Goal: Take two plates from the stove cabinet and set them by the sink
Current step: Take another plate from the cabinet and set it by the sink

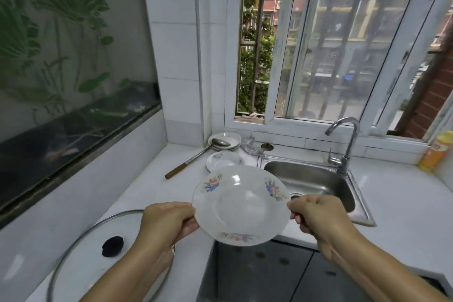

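Plate one of the pair, a round white ceramic dish with small floral prints on its rim (241, 206), is held in the air between both hands, above the front edge of the white desk (152, 193) and just left of the stainless steel sink (311, 179). The left hand (166, 222) pinches the plate's left rim, thumb on top and fingers curled beneath; the right hand (316, 216) closes on the right rim the same way. Each grip is closed on the plate, which tilts slightly toward the camera.

A second flowered white plate (224, 160) already lies flat on the desk just beside the sink's left corner, partly hidden behind the held one. Behind it sits a stack of white dishes (225, 141) with a metal ladle with a wooden handle (191, 159) resting across them and reaching down onto the desk. A large glass pan lid with a black knob (107, 250) lies on the desk under the left forearm.

As I judge it, the task is nearly done: this plate only has to be lowered beside or onto the one by the sink. The risks are plain. The rim holds are shallow, so a glazed plate could slip if one hand lets go early. Set down too fast onto the resting plate, it may chip or clatter. Carried too far left, it could knock the ladle handle; too far right, its edge could overhang the basin and tip in.
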Demonstrator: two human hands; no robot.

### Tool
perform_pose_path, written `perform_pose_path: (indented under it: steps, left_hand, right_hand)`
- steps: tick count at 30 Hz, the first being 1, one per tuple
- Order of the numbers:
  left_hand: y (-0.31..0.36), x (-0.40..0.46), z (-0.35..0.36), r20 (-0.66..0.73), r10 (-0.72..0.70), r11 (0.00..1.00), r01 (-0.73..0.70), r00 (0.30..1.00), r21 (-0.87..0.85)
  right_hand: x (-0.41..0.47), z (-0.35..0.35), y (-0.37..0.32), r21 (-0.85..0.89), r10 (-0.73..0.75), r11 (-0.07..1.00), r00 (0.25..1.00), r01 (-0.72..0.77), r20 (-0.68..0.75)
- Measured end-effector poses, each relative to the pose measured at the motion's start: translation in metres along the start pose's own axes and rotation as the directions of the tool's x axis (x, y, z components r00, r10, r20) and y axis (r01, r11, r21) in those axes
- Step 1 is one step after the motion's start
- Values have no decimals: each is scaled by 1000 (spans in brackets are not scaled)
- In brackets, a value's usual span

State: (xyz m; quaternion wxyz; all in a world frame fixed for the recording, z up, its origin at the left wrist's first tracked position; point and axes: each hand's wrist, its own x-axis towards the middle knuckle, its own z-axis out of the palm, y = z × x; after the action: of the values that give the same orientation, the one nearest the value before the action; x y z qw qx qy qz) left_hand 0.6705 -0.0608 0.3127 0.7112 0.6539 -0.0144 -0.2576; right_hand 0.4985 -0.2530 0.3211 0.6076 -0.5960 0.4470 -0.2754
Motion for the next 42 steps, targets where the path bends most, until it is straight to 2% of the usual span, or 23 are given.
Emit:
perform_pose_path:
  steps: [6,11,19,25,27,31,42]
  left_hand:
    - [6,36,33,-65,-11,1000,13,998,28]
    - [13,80,53,-50,-7,1000,8,999,29]
    - [28,155,91,84,-31,998,27,996,49]
    - [23,203,125,170,-82,997,82,982,5]
    - [22,217,138,146,-83,996,85,986,-5]
    - [20,232,161,-24,-44,998,44,999,-36]
    - [18,288,178,-115,-32,999,35,993,24]
  right_hand:
    - [57,2,-1,2,35,999,999,-35,29]
    - [101,12,-10,8,34,999,999,-34,16]
    - [170,27,-26,-3,-1,1000,1000,1,-9]
    - [225,24,-30,-56,37,998,999,-38,-12]
    - [245,22,-33,-56,42,998,999,-42,-1]
    - [282,16,-39,-52,22,998,999,-19,43]
    - [364,52,-36,-80,61,996,990,-50,129]
